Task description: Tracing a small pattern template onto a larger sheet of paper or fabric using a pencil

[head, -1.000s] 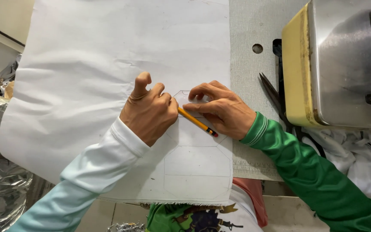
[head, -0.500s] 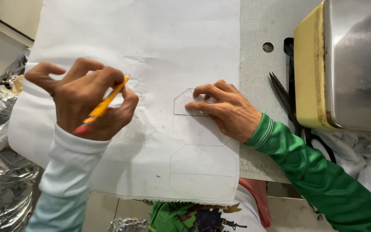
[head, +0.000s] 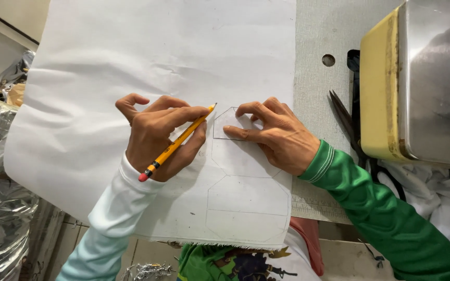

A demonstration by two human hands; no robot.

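One white cloth (head: 131, 67) covers the table (head: 316, 31), with traced outlines at its near right. The left hand (head: 157, 135) is closed around one yellow pencil (head: 178, 143), tip at the far-left corner of one small template (head: 230, 125). The right hand (head: 279, 135), fingers spread flat, presses the template down. One pair of scissors (head: 347, 125) lies right, beside the sewing machine (head: 417, 88).

Sewing workshop — sewing machine (head: 423, 88), shears (head: 346, 120), white fabric (head: 147, 67).
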